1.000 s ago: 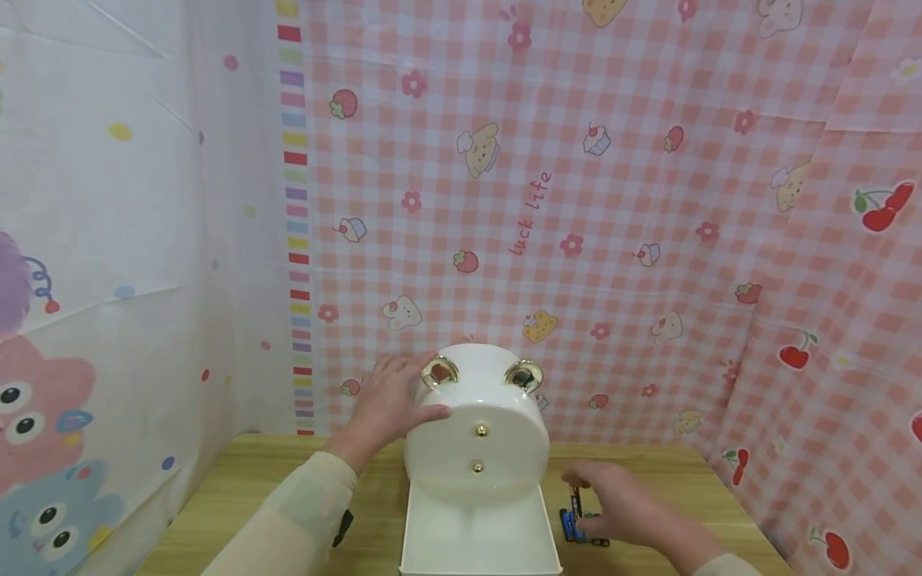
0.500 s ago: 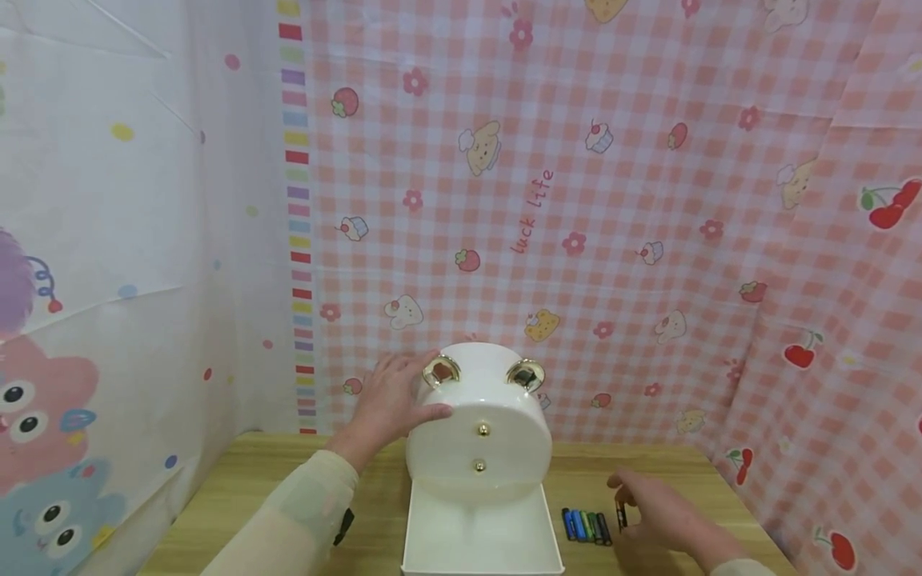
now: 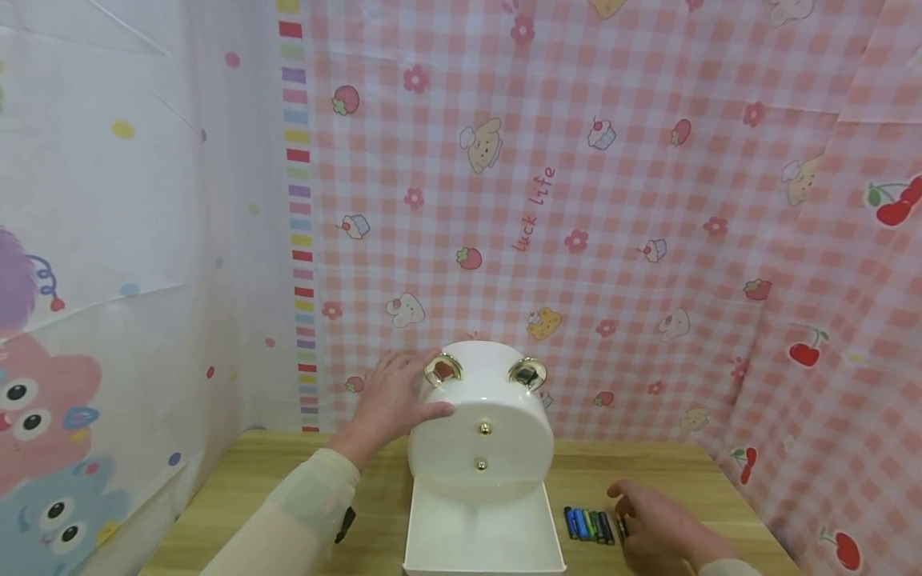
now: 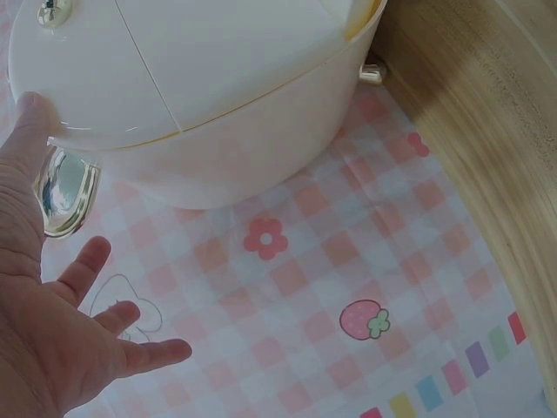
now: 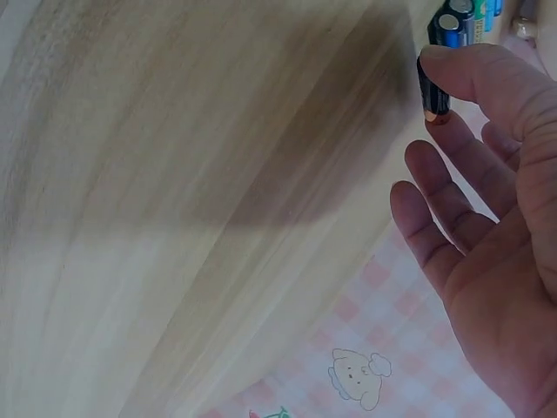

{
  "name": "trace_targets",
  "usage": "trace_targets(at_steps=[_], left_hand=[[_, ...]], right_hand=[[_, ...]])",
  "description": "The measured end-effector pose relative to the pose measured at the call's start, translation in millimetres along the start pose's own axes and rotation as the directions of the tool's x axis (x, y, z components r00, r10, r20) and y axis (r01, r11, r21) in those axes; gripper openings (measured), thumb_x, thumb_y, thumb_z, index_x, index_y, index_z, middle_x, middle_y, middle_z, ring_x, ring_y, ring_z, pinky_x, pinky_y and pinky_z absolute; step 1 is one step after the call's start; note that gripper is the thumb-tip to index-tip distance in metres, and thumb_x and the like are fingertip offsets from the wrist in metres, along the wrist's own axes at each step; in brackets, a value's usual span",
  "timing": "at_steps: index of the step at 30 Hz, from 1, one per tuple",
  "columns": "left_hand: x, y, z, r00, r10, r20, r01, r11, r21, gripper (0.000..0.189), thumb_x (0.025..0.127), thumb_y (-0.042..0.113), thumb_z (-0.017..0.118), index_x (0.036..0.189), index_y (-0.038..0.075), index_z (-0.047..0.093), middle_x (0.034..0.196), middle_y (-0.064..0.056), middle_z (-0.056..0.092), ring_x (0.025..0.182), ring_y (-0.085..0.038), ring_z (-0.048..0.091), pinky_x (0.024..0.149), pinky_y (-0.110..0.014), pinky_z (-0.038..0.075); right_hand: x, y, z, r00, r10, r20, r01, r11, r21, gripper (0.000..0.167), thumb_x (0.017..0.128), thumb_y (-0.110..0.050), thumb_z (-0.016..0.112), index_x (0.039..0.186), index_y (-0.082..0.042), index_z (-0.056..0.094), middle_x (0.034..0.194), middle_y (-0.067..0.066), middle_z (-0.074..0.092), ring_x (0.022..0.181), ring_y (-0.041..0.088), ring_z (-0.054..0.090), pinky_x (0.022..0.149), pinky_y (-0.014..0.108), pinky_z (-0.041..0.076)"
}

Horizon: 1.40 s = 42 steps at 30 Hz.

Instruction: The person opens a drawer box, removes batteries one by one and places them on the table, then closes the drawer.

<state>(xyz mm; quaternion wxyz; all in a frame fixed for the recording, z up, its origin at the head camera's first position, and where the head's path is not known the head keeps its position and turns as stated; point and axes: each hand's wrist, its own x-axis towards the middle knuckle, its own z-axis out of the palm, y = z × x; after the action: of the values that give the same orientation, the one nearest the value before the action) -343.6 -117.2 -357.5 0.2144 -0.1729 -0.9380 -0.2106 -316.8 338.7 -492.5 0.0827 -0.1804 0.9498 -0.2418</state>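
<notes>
In the head view my left hand (image 3: 392, 404) rests on the left side of a white rounded box (image 3: 446, 444) with gold ear-like rings (image 3: 529, 374) on top. Its thumb touches the box's upper edge and its other fingers are spread, as the left wrist view shows too. On the right, my right hand (image 3: 663, 524) pinches a battery (image 5: 432, 94), dark with a copper-coloured end, between thumb and finger. This battery is upright or nearly so, close to the table. Just left of it lies a row of several batteries (image 3: 589, 526), blue, green and dark.
A white open drawer or tray (image 3: 484, 528) extends from the box's front, between my arms. Two small gold knobs (image 3: 485, 429) sit on the box front. The wooden table (image 3: 648, 464) meets a pink checked cloth (image 3: 432, 176) at the back.
My right hand has moved right from over the battery row, uncovering it, and has lowered slightly with the battery beside the row's right end. The left hand stays on the box.
</notes>
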Motion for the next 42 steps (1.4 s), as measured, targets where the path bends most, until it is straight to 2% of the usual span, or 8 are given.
trace_targets(at_steps=[8,15,20,28,36,42], left_hand=[[0.5,0.3,-0.7,1.0,0.001,-0.001,-0.001,1.0,-0.009,0.096,0.08,0.06,0.089,0.161,0.025,0.05,0.153,-0.012,0.062,0.146,-0.038,0.05,0.121,-0.063,0.043],[1.1,0.8,-0.8,1.0,0.003,0.004,-0.003,1.0,-0.015,0.097,0.08,0.059,0.089,0.161,0.024,0.049,0.155,-0.012,0.06,0.148,-0.038,0.048,0.122,-0.063,0.042],[1.3,0.7,-0.8,1.0,0.001,0.004,-0.001,1.0,-0.011,0.098,0.079,0.06,0.089,0.161,0.025,0.049,0.154,-0.012,0.061,0.147,-0.037,0.049,0.122,-0.062,0.043],[1.3,0.3,0.8,1.0,-0.005,0.012,0.005,1.0,-0.016,0.098,0.079,0.06,0.089,0.161,0.024,0.049,0.154,-0.011,0.061,0.145,-0.036,0.05,0.121,-0.06,0.044],[1.4,-1.4,2.6,1.0,-0.011,0.01,0.011,1.0,-0.012,0.098,0.079,0.061,0.089,0.161,0.025,0.049,0.155,-0.011,0.06,0.147,-0.037,0.049,0.122,-0.062,0.043],[0.8,-1.2,1.8,1.0,-0.017,0.012,0.017,1.0,-0.007,0.098,0.079,0.061,0.089,0.161,0.026,0.049,0.155,-0.011,0.06,0.148,-0.037,0.049,0.122,-0.062,0.043]], right_hand=[[1.8,-1,2,0.998,-0.056,-0.011,0.056,0.997,-0.054,0.07,0.065,0.002,0.082,0.131,-0.001,0.059,0.112,0.009,0.075,0.102,0.03,0.071,0.087,0.05,0.062],[5.0,-4,4,0.999,-0.044,-0.01,0.044,0.998,-0.049,0.069,0.068,0.003,0.085,0.132,0.0,0.059,0.112,0.01,0.075,0.103,0.03,0.071,0.09,0.056,0.061],[5.7,-7,5,0.998,-0.057,-0.017,0.055,0.996,-0.072,0.067,0.069,0.002,0.086,0.131,0.0,0.06,0.111,0.008,0.075,0.102,0.03,0.071,0.089,0.055,0.061],[4.1,-11,7,1.0,-0.016,0.016,0.016,1.0,0.016,0.07,0.065,0.006,0.083,0.131,0.001,0.06,0.12,0.016,0.074,0.108,0.038,0.07,0.092,0.064,0.06],[4.3,-11,7,0.998,-0.062,0.018,0.062,0.998,0.008,0.07,0.064,0.005,0.081,0.131,0.002,0.06,0.123,0.019,0.072,0.11,0.042,0.07,0.09,0.064,0.06],[4.0,-12,8,0.999,-0.047,0.019,0.047,0.999,0.026,0.071,0.064,0.005,0.083,0.132,0.001,0.06,0.125,0.018,0.071,0.111,0.044,0.07,0.091,0.066,0.06]])
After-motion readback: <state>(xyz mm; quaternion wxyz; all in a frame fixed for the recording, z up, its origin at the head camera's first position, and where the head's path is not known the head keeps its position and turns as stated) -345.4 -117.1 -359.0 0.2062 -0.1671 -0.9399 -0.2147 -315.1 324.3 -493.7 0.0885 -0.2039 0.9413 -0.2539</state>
